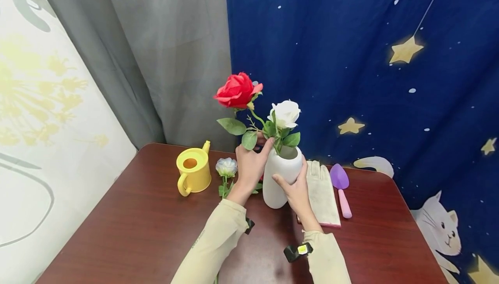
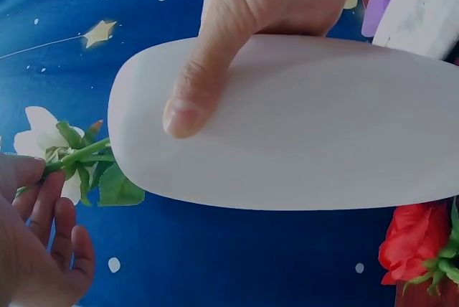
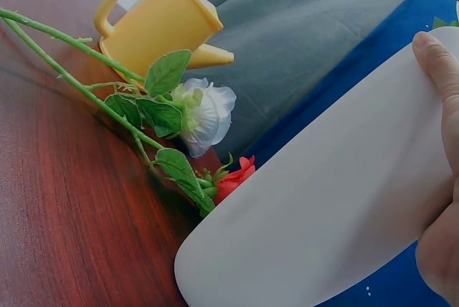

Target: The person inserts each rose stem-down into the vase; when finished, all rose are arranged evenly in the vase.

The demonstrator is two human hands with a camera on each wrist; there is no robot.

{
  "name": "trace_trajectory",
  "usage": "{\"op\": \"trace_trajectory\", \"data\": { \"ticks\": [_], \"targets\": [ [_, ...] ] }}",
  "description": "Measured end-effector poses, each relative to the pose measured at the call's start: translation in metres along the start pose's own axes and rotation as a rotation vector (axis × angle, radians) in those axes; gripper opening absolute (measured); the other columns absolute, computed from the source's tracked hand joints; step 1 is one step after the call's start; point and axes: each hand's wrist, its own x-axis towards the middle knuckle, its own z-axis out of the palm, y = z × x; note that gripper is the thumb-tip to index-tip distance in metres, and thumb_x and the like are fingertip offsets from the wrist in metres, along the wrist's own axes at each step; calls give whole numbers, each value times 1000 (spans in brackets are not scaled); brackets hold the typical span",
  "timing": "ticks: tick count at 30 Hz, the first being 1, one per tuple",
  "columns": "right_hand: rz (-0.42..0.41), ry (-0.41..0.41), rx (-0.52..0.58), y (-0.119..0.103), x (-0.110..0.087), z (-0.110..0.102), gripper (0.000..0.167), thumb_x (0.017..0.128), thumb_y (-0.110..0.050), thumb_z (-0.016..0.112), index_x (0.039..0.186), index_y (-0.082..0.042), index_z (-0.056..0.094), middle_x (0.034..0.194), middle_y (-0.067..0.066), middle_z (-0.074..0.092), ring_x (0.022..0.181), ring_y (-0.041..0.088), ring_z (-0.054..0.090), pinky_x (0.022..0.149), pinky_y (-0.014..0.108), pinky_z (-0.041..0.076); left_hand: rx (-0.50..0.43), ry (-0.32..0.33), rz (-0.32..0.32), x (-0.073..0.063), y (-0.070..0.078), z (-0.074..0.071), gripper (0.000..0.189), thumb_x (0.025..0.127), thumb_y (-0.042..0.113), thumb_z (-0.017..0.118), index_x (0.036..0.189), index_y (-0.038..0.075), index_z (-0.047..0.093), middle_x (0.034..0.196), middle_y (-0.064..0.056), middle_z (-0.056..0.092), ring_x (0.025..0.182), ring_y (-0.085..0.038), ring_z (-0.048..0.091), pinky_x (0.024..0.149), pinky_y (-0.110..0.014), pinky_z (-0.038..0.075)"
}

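The right hand [image 1: 297, 188] holds the white vase [image 1: 282, 166], thumb across its near side; whether its base touches the table is unclear. The left hand [image 1: 249, 165] pinches a stem at the vase's mouth, apparently that of the red rose [image 1: 237, 91]. The white rose [image 1: 286, 114] stands in the mouth too, its leaves crowding it, so a steady vase and a slow, steep feed should serve best. Left of the vase, a pale flower [image 1: 226, 167] and another red bloom [image 3: 235, 180] restrict setting-down room; right lie a glove [image 1: 321, 197] and, beyond it, a trowel [image 1: 339, 178]. A watering can [image 1: 196, 175] stands farther left.
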Motion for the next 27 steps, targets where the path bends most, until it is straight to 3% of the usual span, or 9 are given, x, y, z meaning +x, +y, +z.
{"op": "trace_trajectory", "data": {
  "ticks": [3,11,20,27],
  "targets": [
    [3,1,4,1,0,-1,95,79,-4,73,148,-16,9,139,12,32,116,26,40,93,44,35,26,-10,15,2,-1,2,14,84,19,70,91,7,67,82,-3,69,74,-13,61,66,-37,50],
    [-6,13,-6,32,8,-2,98,77,-13,77,147,-27,10,138,5,34,115,23,42,92,42,36,29,-39,41,4,1,6,15,85,19,69,93,6,67,83,-3,69,75,-11,62,68,-28,49],
    [-21,3,-13,35,8,-2,96,78,-17,77,147,-29,11,137,3,35,115,24,42,91,45,37,60,-28,114,3,-4,14,17,87,20,67,93,4,68,80,-5,68,75,-14,62,69,-32,50],
    [-18,18,-26,35,8,-4,97,78,-19,77,146,-34,11,139,1,33,115,23,42,91,43,37,70,-53,48,-2,-9,19,16,87,20,67,92,4,69,81,-5,68,74,-16,63,68,-29,50]
  ]
}}
